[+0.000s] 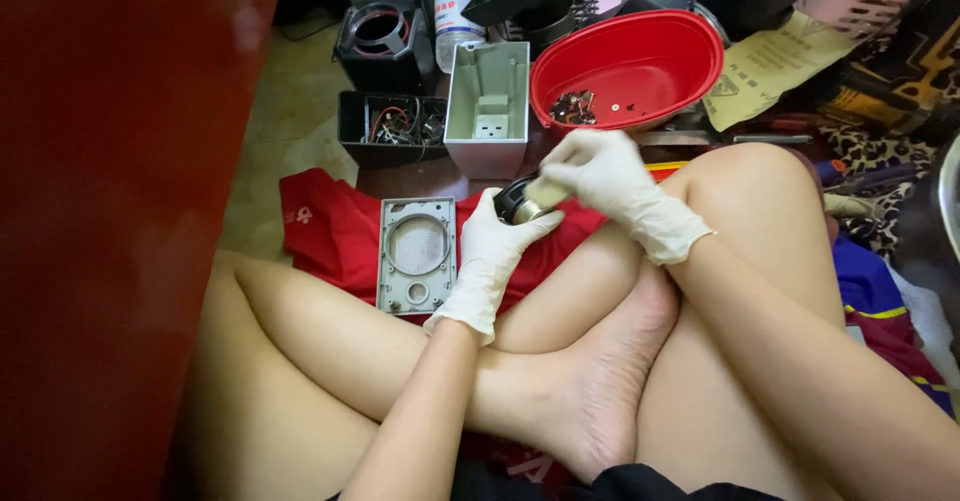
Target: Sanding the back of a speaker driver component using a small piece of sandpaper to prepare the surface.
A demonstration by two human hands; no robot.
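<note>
Both my hands wear white gloves and meet over the red cloth (335,236) in front of my crossed legs. My left hand (490,256) grips a small round black part (513,201) from below. My right hand (610,176) holds a pale cylindrical handle (545,194), pressed onto that black part from above. A grey front panel (416,254) with a round mesh opening lies flat on the cloth, just left of my left hand.
A grey plastic housing (487,106) stands open beyond my hands. A red oval bowl (630,66) with several small metal bits sits to its right. A black tray (390,126) with wires is at the left, with dark clutter behind. A red wall (110,211) fills the left.
</note>
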